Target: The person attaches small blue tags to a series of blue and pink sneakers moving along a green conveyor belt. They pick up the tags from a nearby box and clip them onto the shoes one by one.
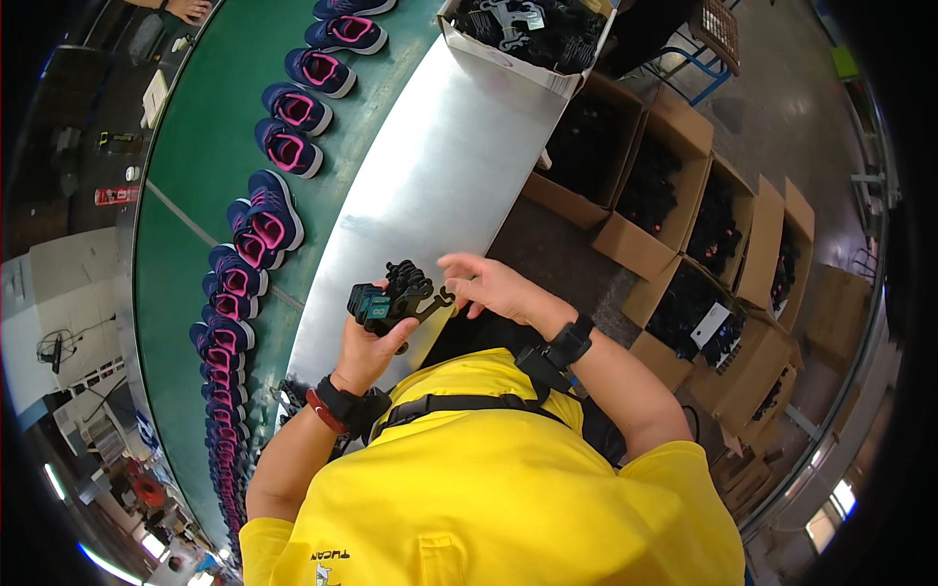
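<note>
Hangers in hand at the belt edge; shoes on the belt show no hanger fitted.

Shoes (278, 210), purple with pink lining, lie in a row along the green conveyor belt (195, 137) at far left; none visibly carries a hanger, so fitting appears not yet begun on them. Left hand (366, 347) is raised over the steel shelf (430, 166), fingers clamped round a bundle of black plastic hangers (396, 293). Right hand (493, 283) hovers just beside the bundle, fingers apart and holding nothing, wrist bent inward. Cardboard boxes (684, 195) of more dark hangers stand at right.
</note>
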The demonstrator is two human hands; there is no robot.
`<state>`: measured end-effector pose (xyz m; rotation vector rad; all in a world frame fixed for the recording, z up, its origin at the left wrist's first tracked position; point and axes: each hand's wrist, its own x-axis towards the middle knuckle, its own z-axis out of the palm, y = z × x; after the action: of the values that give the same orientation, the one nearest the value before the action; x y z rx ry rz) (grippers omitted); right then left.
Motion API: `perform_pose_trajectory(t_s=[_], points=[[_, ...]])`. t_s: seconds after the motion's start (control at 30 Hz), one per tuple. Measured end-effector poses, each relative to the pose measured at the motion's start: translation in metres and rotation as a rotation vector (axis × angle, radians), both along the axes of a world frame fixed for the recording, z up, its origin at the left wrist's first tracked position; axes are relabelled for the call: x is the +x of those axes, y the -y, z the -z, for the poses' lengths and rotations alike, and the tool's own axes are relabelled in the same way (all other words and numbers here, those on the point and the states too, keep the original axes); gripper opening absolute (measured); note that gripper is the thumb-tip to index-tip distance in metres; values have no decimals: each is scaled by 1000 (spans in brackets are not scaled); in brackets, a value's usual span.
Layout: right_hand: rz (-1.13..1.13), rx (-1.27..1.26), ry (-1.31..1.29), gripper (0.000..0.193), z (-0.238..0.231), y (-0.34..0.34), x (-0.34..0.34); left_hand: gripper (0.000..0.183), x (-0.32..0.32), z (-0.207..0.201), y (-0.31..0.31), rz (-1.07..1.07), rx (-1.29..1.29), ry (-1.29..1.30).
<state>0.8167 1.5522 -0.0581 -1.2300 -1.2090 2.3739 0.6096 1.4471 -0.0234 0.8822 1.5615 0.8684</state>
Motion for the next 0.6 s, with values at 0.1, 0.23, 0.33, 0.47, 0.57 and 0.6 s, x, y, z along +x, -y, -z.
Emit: perform_pose_trajectory(t_s=[0.1, 0.23, 0.33, 0.47, 0.57, 0.6], points=[[-67, -242, -178, 34, 9, -9, 3, 58, 1, -1, -4, -45, -85, 25], [-98, -183, -209, 28, 7, -8, 4, 57, 1, 0, -11, -123, -171, 135], [-101, -236, -166, 22, 10, -19, 5, 53, 1, 3, -16, -222, -224, 294], [-148, -196, -36, 14, 7, -26, -1, 44, 0, 3, -18, -332, -323, 433], [-176, 107, 22, 9, 10, -22, 2, 32, -7, 18, -14, -362, -415, 589], [-266, 547, 163, 9, -7, -26, -4, 29, -7, 17, -16, -326, -421, 565]])
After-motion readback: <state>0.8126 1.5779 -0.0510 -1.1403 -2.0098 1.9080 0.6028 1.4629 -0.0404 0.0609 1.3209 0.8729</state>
